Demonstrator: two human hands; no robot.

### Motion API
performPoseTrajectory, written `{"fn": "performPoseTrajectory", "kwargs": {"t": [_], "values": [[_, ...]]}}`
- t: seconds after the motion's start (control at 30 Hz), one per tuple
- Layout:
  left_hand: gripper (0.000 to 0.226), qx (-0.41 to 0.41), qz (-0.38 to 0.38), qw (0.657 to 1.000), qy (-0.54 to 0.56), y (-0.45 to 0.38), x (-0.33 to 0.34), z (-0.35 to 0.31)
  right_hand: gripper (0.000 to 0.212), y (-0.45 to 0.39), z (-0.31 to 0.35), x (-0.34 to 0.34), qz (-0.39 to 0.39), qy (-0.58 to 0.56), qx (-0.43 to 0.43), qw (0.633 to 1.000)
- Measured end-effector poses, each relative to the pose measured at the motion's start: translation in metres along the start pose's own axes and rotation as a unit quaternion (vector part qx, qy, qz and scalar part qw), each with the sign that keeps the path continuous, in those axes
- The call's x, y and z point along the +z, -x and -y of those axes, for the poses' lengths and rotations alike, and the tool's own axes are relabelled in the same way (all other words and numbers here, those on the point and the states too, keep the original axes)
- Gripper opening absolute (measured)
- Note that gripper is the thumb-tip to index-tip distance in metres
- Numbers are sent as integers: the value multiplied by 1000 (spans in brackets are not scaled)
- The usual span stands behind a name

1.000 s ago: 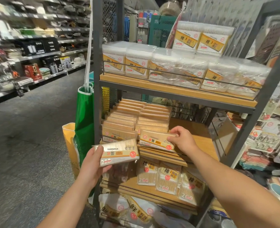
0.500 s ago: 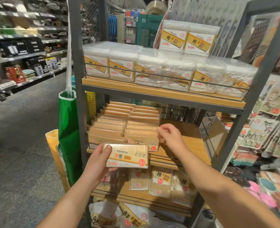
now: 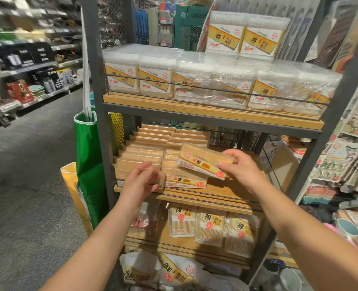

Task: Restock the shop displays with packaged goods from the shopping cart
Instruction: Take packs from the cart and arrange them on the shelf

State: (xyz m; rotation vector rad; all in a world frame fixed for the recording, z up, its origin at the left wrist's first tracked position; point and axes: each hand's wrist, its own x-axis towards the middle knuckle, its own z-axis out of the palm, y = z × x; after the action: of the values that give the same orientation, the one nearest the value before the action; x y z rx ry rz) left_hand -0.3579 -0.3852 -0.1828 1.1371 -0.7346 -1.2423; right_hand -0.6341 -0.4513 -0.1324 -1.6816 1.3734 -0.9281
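The shelf rack stands before both hands. Rows of toothpick packs lie behind the left hand, whose fingers are relaxed, holding nothing. The right hand pinches one tilted toothpick pack above them.

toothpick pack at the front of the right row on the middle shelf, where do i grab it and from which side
Pinch the front toothpick pack by its top long edge, coming from above and the front. It leans back on the row behind with its label facing out, so only that edge and face are exposed. The right hand already holds another pack; the left hand looks free.
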Motion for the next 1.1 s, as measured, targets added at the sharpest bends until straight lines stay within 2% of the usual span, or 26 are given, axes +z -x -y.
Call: {"fn": "performPoseTrajectory", "kwargs": {"t": [0.13, 0.3, 0.5, 0.73, 0.87, 0.97, 1.1], "values": [[19, -13, -9, 1000, 1, -4, -11, 6, 26, -3, -11, 1, 33, 81, -12, 996], [18, -26, 1, 1000, -11, -2, -9, 15, 27, -2, -19, 34, 87, 96, -2, 991], [20, -38, 46, 997, -39, 2, 1, 18, 37, -5, -36, 55, 48, 137, 23, 989], [25, -85, 78, 993, -41, 15, 33, 27, 50, -9, -34, 58, 49, 41, 103, 993], [13, -103, 107, 987, -69, 24, 55, 32, 56, 6, -31, 34, 4, -37, 105, 994], [9, -108, 115, 984, -83, 37, 81, 42, 48, 37, -52, -1, -38, -111, 120, 986], [10, -128, 179, 966, -134, 68, 135, 69, 21, 105, -91, -62, -74, -136, 152, 976]]}}
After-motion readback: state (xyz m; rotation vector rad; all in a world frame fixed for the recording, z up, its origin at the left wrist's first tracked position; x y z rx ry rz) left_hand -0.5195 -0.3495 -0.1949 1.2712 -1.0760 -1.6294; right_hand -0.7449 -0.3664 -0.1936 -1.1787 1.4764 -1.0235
